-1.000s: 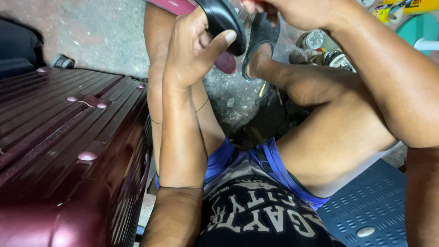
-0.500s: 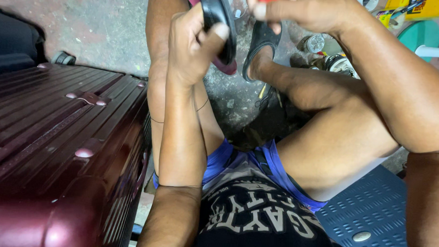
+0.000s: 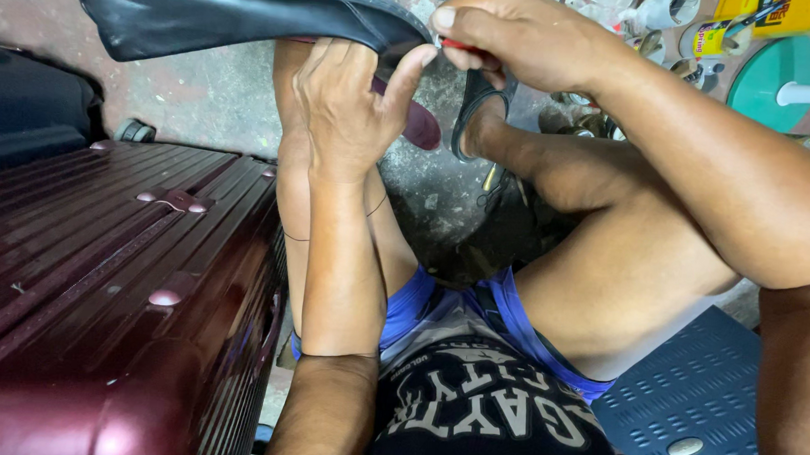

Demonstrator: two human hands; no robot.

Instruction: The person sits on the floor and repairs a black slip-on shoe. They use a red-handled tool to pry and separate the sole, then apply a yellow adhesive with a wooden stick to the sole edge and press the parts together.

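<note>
A black leather shoe (image 3: pixel 232 11) lies sideways across the top of the view, its sole side turned down. My left hand (image 3: pixel 347 102) grips it near its right end, thumb pressed against the edge. My right hand (image 3: pixel 523 37) is closed on a small red-handled tool (image 3: pixel 463 48) whose tip meets the shoe's edge beside my left thumb. Most of the tool is hidden inside the fingers. I sit with both bare knees raised, and my right foot wears a black sandal (image 3: pixel 479 99).
A dark red ribbed suitcase (image 3: pixel 102 287) fills the left side, with a black bag (image 3: pixel 28 111) behind it. A blue perforated plastic seat (image 3: pixel 716 405) lies at the lower right. Bottles, cans and a green round lid (image 3: pixel 776 75) clutter the top right floor.
The shoe has come down and swung leftward, so much more of it shows. Both hands moved lower in view and stay on the shoe's right end.
</note>
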